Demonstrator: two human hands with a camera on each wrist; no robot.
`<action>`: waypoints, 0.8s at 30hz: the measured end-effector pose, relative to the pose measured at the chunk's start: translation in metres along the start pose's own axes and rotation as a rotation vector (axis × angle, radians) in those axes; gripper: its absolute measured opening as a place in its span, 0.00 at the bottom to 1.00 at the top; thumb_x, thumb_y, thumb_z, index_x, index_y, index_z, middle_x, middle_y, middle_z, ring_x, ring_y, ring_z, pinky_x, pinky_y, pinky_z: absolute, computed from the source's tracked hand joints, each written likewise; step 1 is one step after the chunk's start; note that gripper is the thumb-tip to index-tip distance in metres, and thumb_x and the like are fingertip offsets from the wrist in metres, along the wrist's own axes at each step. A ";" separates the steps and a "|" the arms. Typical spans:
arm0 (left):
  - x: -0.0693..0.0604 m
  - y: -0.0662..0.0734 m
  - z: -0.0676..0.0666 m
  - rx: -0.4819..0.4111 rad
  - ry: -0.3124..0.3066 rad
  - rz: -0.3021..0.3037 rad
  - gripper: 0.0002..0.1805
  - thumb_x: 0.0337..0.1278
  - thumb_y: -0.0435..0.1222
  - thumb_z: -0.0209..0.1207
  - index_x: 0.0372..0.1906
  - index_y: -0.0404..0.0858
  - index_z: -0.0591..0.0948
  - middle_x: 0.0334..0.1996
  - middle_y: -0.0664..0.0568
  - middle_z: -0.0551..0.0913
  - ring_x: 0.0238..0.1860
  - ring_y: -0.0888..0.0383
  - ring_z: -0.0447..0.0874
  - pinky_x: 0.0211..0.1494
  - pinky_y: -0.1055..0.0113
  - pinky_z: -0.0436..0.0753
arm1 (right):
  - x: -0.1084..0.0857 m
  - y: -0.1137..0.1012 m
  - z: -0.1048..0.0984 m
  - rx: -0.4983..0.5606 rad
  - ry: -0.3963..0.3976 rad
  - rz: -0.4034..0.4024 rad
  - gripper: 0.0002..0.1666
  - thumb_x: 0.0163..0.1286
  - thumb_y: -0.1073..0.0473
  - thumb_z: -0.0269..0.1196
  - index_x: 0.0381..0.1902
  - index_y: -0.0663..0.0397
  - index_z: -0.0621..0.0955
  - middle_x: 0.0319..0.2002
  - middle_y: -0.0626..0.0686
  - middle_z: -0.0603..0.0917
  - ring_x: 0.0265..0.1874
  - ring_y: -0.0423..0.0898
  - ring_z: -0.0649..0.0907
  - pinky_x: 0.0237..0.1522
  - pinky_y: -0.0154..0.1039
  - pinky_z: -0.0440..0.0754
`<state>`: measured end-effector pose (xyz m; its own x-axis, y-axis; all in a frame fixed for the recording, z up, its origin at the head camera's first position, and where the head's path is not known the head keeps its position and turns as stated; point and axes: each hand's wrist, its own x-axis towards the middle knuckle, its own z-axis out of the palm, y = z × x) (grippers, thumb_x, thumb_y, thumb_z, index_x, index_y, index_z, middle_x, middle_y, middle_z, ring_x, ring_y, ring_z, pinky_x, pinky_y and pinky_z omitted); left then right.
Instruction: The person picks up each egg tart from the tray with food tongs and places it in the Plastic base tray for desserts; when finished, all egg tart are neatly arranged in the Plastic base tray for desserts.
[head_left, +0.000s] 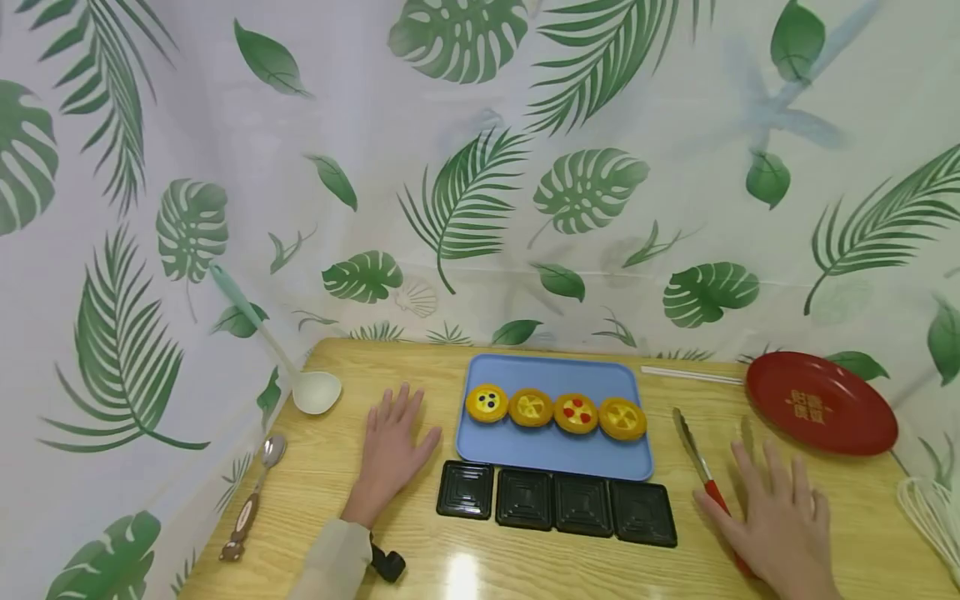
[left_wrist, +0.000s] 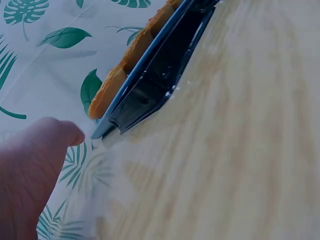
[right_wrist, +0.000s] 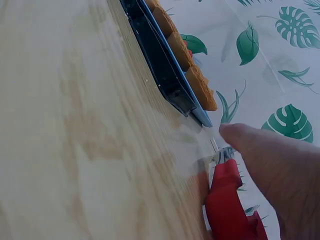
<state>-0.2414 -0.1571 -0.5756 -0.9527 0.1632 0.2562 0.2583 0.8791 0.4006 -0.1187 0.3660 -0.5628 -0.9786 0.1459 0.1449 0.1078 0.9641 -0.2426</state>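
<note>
My left hand (head_left: 393, 454) lies palm down on the wooden table, fingers extended, left of a blue tray (head_left: 517, 450). Several yellow tarts stand in a row on the tray; the leftmost tart (head_left: 487, 403) has dark dots, another tart (head_left: 576, 413) red ones. Along the tray's front edge sit several square black dishes (head_left: 525, 498). To the right, my right hand (head_left: 783, 517) is spread over or beside metal tongs (head_left: 697, 454) with red handles (right_wrist: 225, 200). Whether it touches them I cannot tell. Neither hand holds anything.
A red oval plate (head_left: 840, 433) and white chopsticks (head_left: 693, 375) lie at the back right. A whisk (head_left: 930, 517) is at the right edge. On the left are a ladle (head_left: 315, 392) leaning on the leaf-patterned cloth (head_left: 360, 217) and a brown-handled spoon (head_left: 247, 508).
</note>
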 end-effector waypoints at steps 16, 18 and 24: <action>0.048 0.014 0.018 -0.122 -0.228 0.210 0.53 0.66 0.66 0.56 0.86 0.44 0.52 0.85 0.48 0.51 0.85 0.46 0.45 0.84 0.45 0.48 | 0.006 -0.014 0.004 0.088 -0.129 0.290 0.73 0.68 0.17 0.50 0.77 0.79 0.45 0.63 0.87 0.59 0.60 0.84 0.62 0.57 0.79 0.64; 0.049 0.015 0.022 -0.115 -0.230 0.212 0.54 0.66 0.67 0.55 0.86 0.45 0.51 0.85 0.49 0.51 0.84 0.46 0.46 0.84 0.46 0.47 | 0.007 -0.015 0.003 0.081 -0.117 0.327 0.71 0.69 0.18 0.52 0.72 0.82 0.49 0.55 0.88 0.63 0.55 0.84 0.66 0.53 0.76 0.68; 0.049 0.012 0.031 -0.070 -0.235 0.224 0.54 0.66 0.70 0.52 0.86 0.45 0.52 0.84 0.52 0.55 0.84 0.47 0.48 0.84 0.45 0.47 | 0.011 -0.022 0.002 0.046 -0.114 0.361 0.64 0.68 0.22 0.59 0.59 0.85 0.60 0.42 0.83 0.67 0.41 0.79 0.74 0.41 0.68 0.77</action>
<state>-0.2902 -0.1251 -0.5854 -0.8797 0.4550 0.1383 0.4683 0.7781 0.4186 -0.1323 0.3460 -0.5575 -0.8925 0.4464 -0.0650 0.4440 0.8436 -0.3020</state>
